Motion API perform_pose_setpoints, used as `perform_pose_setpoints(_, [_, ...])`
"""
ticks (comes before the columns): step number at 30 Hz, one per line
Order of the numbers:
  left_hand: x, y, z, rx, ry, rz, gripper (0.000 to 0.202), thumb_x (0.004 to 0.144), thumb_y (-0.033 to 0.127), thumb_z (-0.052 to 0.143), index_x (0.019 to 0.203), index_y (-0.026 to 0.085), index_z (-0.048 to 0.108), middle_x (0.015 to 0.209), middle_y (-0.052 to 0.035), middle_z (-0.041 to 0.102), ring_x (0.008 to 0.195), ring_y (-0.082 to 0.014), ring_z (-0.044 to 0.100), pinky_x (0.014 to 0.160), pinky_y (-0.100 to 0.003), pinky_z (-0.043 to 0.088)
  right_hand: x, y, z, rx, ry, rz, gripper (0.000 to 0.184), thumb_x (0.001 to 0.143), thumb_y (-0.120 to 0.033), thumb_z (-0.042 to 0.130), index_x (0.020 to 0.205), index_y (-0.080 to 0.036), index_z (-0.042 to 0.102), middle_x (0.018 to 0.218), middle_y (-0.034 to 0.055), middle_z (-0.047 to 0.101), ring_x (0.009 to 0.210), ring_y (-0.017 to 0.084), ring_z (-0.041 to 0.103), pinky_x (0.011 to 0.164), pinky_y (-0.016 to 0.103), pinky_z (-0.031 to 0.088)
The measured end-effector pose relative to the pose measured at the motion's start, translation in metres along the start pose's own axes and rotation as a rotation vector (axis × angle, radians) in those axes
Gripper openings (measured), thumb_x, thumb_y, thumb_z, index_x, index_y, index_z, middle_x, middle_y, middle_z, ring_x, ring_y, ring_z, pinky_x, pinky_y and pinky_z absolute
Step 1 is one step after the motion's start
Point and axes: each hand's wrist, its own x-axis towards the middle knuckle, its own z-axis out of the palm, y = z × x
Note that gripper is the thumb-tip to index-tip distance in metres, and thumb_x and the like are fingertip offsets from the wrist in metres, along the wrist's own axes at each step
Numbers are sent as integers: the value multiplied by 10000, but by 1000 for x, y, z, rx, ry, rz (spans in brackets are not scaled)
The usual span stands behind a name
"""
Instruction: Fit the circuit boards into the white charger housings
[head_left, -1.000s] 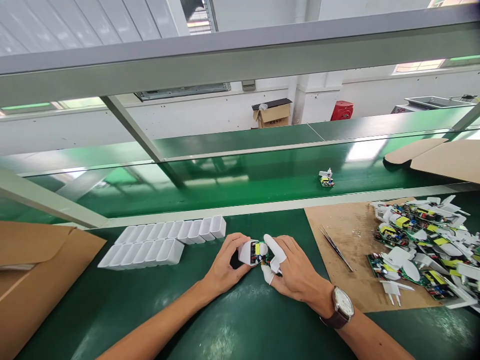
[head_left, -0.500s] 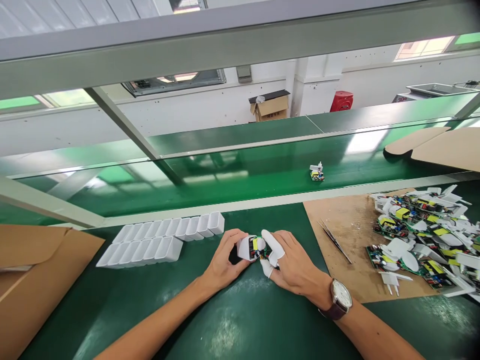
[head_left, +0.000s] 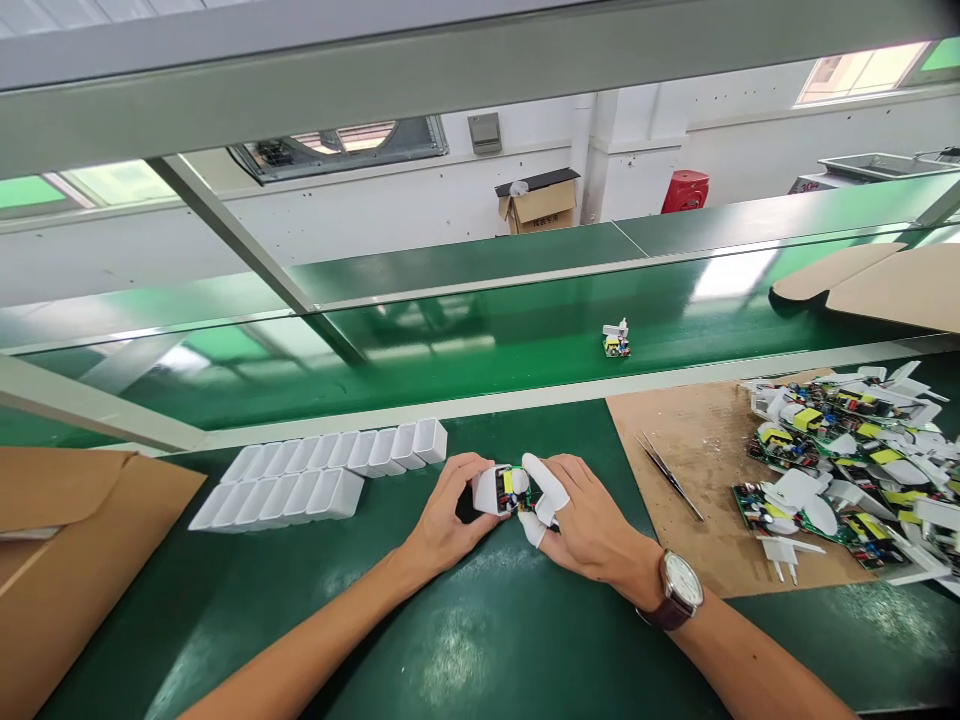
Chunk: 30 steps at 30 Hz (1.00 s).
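Over the green table, my left hand (head_left: 448, 510) is closed around a white charger housing (head_left: 486, 490). My right hand (head_left: 581, 520), with white finger cots on thumb and forefinger, pinches a small circuit board (head_left: 512, 487) with a yellow part, whose end sits in the housing's open mouth. A wristwatch (head_left: 681, 590) is on my right wrist. Just left of my hands lie two rows of empty white housings (head_left: 315, 475).
A pile of circuit boards and white plug parts (head_left: 847, 465) lies at right on a brown cardboard sheet (head_left: 690, 440), with tweezers (head_left: 667, 475) on it. One board assembly (head_left: 616, 341) rides the green conveyor beyond. Cardboard (head_left: 67, 560) covers the left; a metal frame bar crosses overhead.
My hands stay together on the housing and board, barely shifting. The lone assembly on the conveyor has drifted left. The view has tilted slightly.
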Motion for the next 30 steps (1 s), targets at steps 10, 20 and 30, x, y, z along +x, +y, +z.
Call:
perform_pose_setpoints(10, [2,3,-1,25,10,5,506,876,268,776,1314,265,523,1223,-98,595,1119,-254,626,961,-435,554,-4,2,4,7,-15,-18,768,888,-116,535,1588,-59,227,1201,197,632,1016,317,543,858,488,550])
perform_pose_setpoints(20, [3,9,-1,36,-4,128,483,922,192,679,1361,261,488,1210,-107,595,1125,-255,635,956,-448,574,-4,0,8,32,-96,-57,640,859,-104,587,1474,-90,409,1223,183,648,1009,313,566,850,484,542])
perform_pose_setpoints(30, [-1,7,-4,-59,-222,106,564,978,320,649,1497,273,434,1362,-136,620,1225,-274,633,1047,-441,553,-6,14,9,329,85,109,490,988,-122,468,1462,-243,495,1054,90,683,944,231,631,817,425,594])
